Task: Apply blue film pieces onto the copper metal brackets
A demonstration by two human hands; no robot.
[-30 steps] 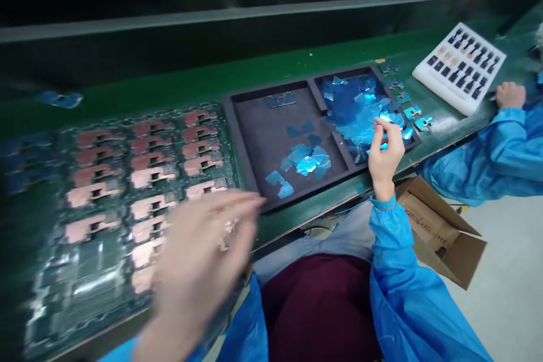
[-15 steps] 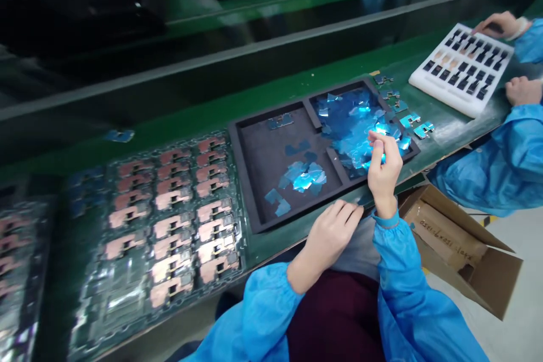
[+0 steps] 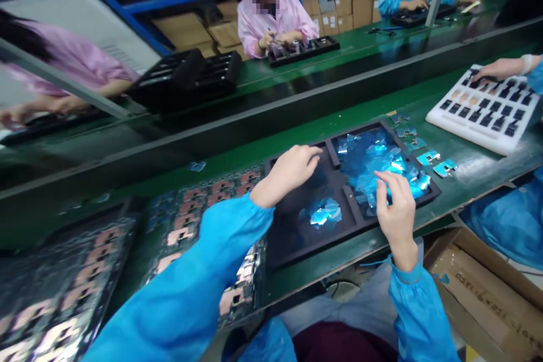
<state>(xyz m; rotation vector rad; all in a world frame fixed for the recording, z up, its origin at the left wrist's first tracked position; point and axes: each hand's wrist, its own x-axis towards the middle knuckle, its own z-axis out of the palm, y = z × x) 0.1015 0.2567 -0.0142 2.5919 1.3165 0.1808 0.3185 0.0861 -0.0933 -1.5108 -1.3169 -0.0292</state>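
A black two-compartment tray (image 3: 348, 225) lies on the green bench in front of me. Its right compartment holds a heap of shiny blue film pieces (image 3: 373, 164); a few more blue pieces (image 3: 324, 213) lie in the left compartment. My left hand (image 3: 288, 172) reaches into the far part of the left compartment, fingers curled down; what they touch is hidden. My right hand (image 3: 396, 209) hovers at the near edge of the blue heap, thumb and fingers pinched together on a small blue film piece.
Clear blister trays of copper-coloured parts (image 3: 199, 209) lie left of the black tray, partly under my left sleeve. A white tray of dark parts (image 3: 487, 110) sits at right, with a co-worker's hand (image 3: 500, 69) on it. An open cardboard box (image 3: 483, 288) stands below the bench. People work across the conveyor.
My left hand moved from the bench's near edge up into the tray's left compartment. My view tilted upward, revealing the workers opposite. My right hand stays at the blue heap.
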